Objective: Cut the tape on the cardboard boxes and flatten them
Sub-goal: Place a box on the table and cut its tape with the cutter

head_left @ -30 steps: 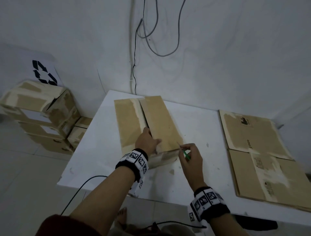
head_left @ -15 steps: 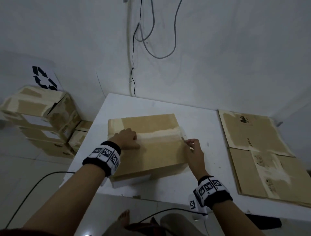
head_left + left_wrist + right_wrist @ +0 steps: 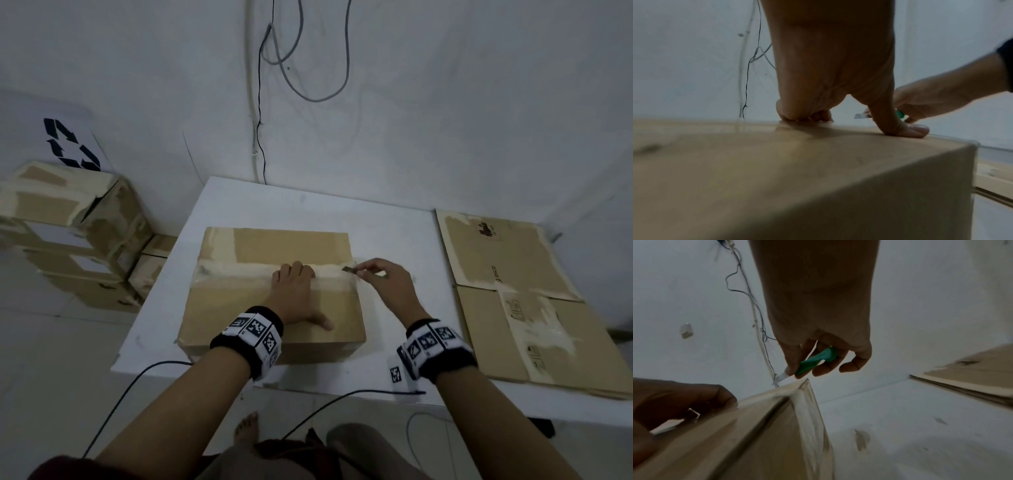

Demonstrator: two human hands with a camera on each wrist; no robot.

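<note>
A closed cardboard box (image 3: 274,246) lies on the white table (image 3: 394,233), with a pale tape seam (image 3: 239,270) running left to right across its top. My left hand (image 3: 296,291) bears down on the box top; its fingers are curled onto the seam and the thumb (image 3: 908,129) is spread flat. My right hand (image 3: 380,277) pinches a green-handled knife (image 3: 818,360). The knife's blade (image 3: 349,269) is at the right end of the seam, close to the box's right edge. The box's near wall (image 3: 859,203) fills the left wrist view.
Flattened cardboard sheets (image 3: 513,274) cover the right part of the table. Several taped boxes (image 3: 68,233) are stacked on the floor at the left, under a recycling sign (image 3: 68,144). Cables (image 3: 260,137) hang down the wall behind the table.
The box has been turned so the taped face is up and the seam runs sideways. My left hand slid right to the seam's middle; my right hand brought the blade to the seam's right end.
</note>
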